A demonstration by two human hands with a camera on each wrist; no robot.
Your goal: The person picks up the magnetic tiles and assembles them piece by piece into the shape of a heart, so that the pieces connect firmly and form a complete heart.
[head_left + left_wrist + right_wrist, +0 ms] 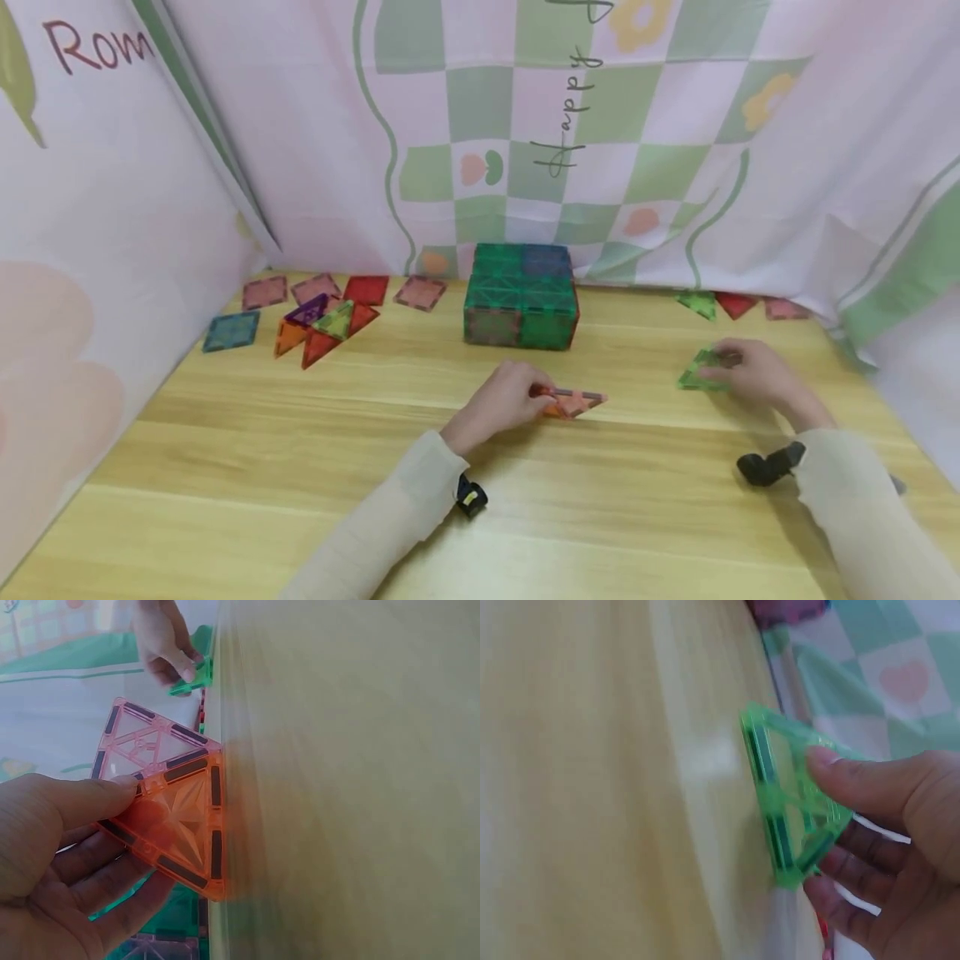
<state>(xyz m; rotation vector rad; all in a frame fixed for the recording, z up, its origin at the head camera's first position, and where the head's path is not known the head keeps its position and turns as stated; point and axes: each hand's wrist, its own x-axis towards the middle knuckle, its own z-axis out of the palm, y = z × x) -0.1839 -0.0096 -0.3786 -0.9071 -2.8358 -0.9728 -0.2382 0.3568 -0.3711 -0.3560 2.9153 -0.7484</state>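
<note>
In the head view my left hand (510,398) pinches an orange triangular magnetic tile (180,825) near the table's middle. A pink triangular tile (150,739) lies edge to edge with it, as the left wrist view shows. To the right, my right hand (757,375) holds a green triangular magnetic tile (791,802) between thumb and fingers. The two hands are well apart. Behind them stands a box of magnetic tiles (521,296), mostly green with a blue square on top and a pink one in front.
At the back left lie pink, red and blue square tiles and a pile of triangles (322,329). Green, red and pink tiles (735,305) lie at the back right. A printed curtain (540,125) hangs along the wooden table's (300,483) far edge and sides.
</note>
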